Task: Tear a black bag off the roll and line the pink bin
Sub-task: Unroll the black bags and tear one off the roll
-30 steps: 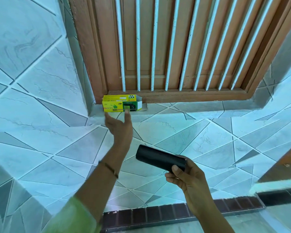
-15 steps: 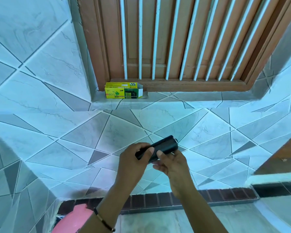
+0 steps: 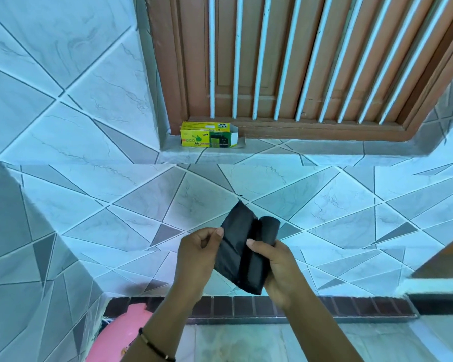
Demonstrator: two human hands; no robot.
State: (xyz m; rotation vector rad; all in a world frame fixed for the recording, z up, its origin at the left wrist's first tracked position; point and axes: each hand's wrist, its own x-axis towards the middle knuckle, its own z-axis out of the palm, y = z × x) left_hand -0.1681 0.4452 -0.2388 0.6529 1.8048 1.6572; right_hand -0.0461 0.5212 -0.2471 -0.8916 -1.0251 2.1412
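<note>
Now the left hand [image 3: 196,253] pinches a bag flap [image 3: 233,239] unrolled from the black roll [image 3: 263,246] (right hand [image 3: 277,267] gripping it).

Roll of black bags [image 3: 266,246]: matte black plastic, partly unrolled, held up in front of the tiled wall. The wound core stands roughly upright; a flat loose flap [image 3: 234,239] spreads from its left side, top corner pointing up.

Pink bin [image 3: 120,333]: glossy pink, rounded; lies well below and left of the roll, at the foot of the wall. Only a part shows, so whether it stands upright or is lined cannot be told.
</note>
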